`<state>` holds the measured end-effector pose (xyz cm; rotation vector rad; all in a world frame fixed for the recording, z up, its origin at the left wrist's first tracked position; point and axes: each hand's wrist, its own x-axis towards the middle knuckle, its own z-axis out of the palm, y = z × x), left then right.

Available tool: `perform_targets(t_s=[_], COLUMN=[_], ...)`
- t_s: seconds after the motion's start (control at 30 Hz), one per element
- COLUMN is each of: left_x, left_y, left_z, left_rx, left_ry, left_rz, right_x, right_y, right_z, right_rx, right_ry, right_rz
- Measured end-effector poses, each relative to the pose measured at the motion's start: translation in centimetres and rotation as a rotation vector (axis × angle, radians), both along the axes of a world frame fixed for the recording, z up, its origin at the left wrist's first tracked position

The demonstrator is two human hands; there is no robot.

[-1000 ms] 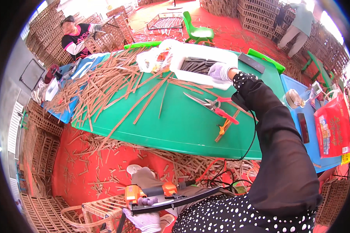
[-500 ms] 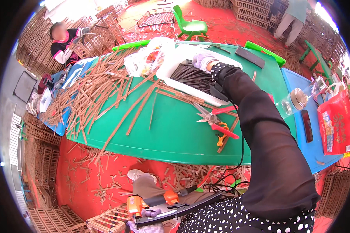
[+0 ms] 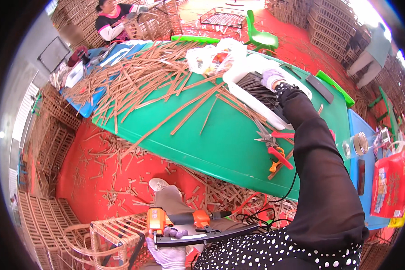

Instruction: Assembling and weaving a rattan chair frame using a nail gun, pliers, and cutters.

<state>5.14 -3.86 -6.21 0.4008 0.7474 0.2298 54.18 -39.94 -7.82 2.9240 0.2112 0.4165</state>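
My left hand (image 3: pixel 170 254), in a striped glove, grips an orange and black nail gun (image 3: pixel 155 220) low in front of my lap. Beside it stands a small woven basket (image 3: pixel 117 227) with a curved cane handle. My right arm stretches across the green table. My gloved right hand (image 3: pixel 272 79) is down among dark thin strips (image 3: pixel 253 87) in a white plastic tub (image 3: pixel 238 85); its fingertips are hidden there. Nearer me on the table lie red-handled pruning shears (image 3: pixel 274 143) and orange-handled scissors (image 3: pixel 276 161).
Many brown wooden strips (image 3: pixel 139 81) cover the left of the green table (image 3: pixel 202 153). A clear bag (image 3: pixel 216 56) sits by the tub. A glass jar (image 3: pixel 353 145) and a red bag (image 3: pixel 391 180) are at right. Two other people work farther off, among stacked baskets (image 3: pixel 333 27).
The view has swung, so the table and tub sit farther right. More of the basket and its handle shows beside my left hand. My right hand stays in the tub.
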Motion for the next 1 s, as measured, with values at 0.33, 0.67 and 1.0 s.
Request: perform_targets(t_s=[0.33, 0.67, 1.0], left_x=[1.1, 1.5, 1.0], left_y=[0.0, 0.7, 1.3], left_z=[0.0, -0.8, -2.4], left_rx=[-0.092, -0.197, -0.276], left_ry=[-0.01, 0.032, -0.069], left_rz=[0.053, 0.12, 0.195], right_x=[-13.8, -39.9, -42.8], right_y=[7.9, 20.5, 24.0], right_z=[8.0, 3.3, 1.1], right_rx=[0.991, 0.6, 0.346], right_ry=[0.377, 0.551, 0.418], right_rz=[0.434, 1.129, 1.058])
